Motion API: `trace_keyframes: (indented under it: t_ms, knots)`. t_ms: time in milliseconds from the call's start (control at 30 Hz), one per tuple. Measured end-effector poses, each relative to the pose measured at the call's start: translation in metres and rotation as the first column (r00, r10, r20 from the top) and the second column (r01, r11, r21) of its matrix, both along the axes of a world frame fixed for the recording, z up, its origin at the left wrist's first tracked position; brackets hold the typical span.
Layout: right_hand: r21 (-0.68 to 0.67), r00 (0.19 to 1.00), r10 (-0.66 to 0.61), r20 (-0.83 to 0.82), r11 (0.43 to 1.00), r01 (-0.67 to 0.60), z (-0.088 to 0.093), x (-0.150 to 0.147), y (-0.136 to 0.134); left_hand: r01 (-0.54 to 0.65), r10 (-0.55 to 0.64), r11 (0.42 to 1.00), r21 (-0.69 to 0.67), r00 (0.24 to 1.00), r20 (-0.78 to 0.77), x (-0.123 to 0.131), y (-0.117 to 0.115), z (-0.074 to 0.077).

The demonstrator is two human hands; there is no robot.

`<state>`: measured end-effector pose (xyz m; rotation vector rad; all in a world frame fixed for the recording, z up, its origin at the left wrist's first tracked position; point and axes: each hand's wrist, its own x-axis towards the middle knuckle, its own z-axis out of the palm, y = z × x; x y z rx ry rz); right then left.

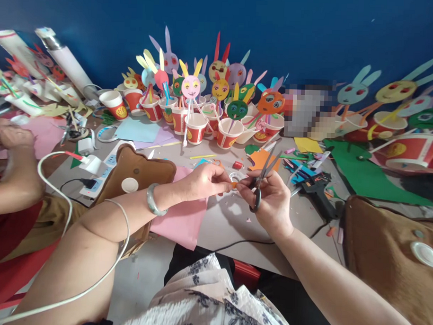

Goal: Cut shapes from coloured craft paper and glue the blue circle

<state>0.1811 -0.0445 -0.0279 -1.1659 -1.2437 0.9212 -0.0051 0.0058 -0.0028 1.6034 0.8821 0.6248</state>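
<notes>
I log from remote station: left hand [203, 181] closed, thumb and forefinger pinching small orange scrap [233, 185] above grey table [228, 224]. Right hand [274, 202] gripping black scissors [264, 171], blades slightly parted, just beside scrap. Pink paper sheet [182, 220] under left wrist. Paper-cup bunny figures [196, 126] ranked behind. Black glue gun [317, 189] right of hands.

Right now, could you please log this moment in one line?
left hand: pinches orange scrap; right hand: holds scissors; nearby: glue gun, pink paper
</notes>
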Motion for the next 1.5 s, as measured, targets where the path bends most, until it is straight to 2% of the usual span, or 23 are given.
trace_keyframes:
  t_ms: [200,333,433,533,700,833,1033,1200,1267,1400,1500]
  knots:
    - [0.002,1.0,0.031,0.001,1.0,-0.031,-0.002,0.002,0.0,0.001,0.0,0.999,0.044,1.0,-0.03,0.0,0.0,0.004]
    - [-0.012,0.998,0.055,0.008,0.998,-0.055,-0.002,0.002,0.0,0.05,-0.045,0.993,0.105,0.997,-0.058,-0.001,0.001,0.003]
    - [-0.002,0.998,0.054,0.015,0.999,-0.054,-0.001,0.001,0.0,0.082,-0.073,0.992,0.098,0.993,-0.088,-0.002,0.0,0.004]
    - [0.024,1.0,0.012,0.012,1.0,-0.012,0.0,0.0,-0.001,0.061,-0.061,0.998,0.002,0.997,-0.038,-0.002,0.0,0.008]
    - [0.019,1.0,-0.019,0.0,1.0,0.019,0.002,-0.002,0.0,-0.025,0.06,0.97,-0.244,0.988,0.139,-0.005,0.003,0.013]
    - [0.007,0.999,-0.028,-0.015,1.0,0.028,0.002,-0.003,0.0,-0.031,0.087,0.955,-0.295,0.98,0.179,-0.006,0.005,0.013]
    - [-0.051,0.995,0.024,-0.1,0.998,-0.029,0.002,-0.001,0.0,-0.046,0.042,0.99,-0.13,0.999,-0.035,-0.002,0.001,0.011]
    - [-0.095,0.997,0.064,-0.05,0.993,-0.069,0.0,-0.001,0.002,0.057,-0.048,0.997,0.042,0.978,-0.201,-0.001,0.001,0.005]
    - [-0.159,0.995,0.095,-0.011,0.983,-0.096,0.0,-0.002,0.004,0.055,-0.02,0.989,0.135,0.969,-0.248,-0.003,0.002,0.004]
    - [-0.318,0.983,0.184,0.009,0.932,-0.171,-0.003,-0.002,0.007,-0.014,0.131,0.939,0.344,0.939,-0.319,-0.008,0.008,0.005]
    - [-0.315,0.979,0.19,0.07,0.936,-0.159,-0.008,-0.002,0.008,0.076,0.097,0.921,0.382,0.905,-0.413,-0.011,0.011,0.006]
